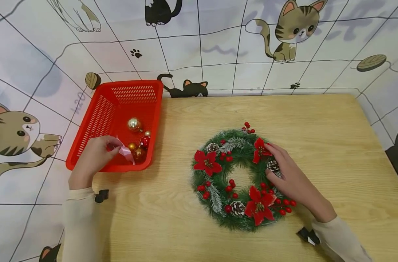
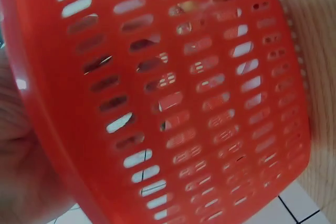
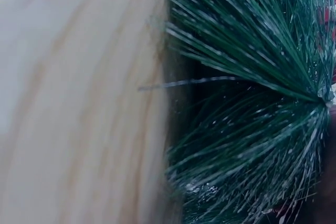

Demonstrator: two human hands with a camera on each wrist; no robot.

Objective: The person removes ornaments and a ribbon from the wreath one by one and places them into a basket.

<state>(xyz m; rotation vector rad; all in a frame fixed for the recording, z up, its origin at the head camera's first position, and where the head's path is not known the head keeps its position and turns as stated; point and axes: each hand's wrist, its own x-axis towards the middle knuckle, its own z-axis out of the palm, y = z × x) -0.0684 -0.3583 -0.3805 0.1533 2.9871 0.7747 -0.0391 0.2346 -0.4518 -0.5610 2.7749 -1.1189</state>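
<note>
A pink ribbon hangs between the thumb and fingers of my left hand, which reaches over the near rim of the red basket. Several gold and red ornament balls lie inside, close to the ribbon. In the left wrist view, the slotted basket wall hides most of that hand's work. My right hand grips the right side of a green Christmas wreath, its thumb and fingers around a pine cone. Pine needles fill much of the right wrist view, where the fingers are hidden.
The wreath carries red poinsettias, berries and pine cones, and lies flat on the wooden table. A cat-patterned cloth rises behind the table and along its sides. The basket stands at the table's back left.
</note>
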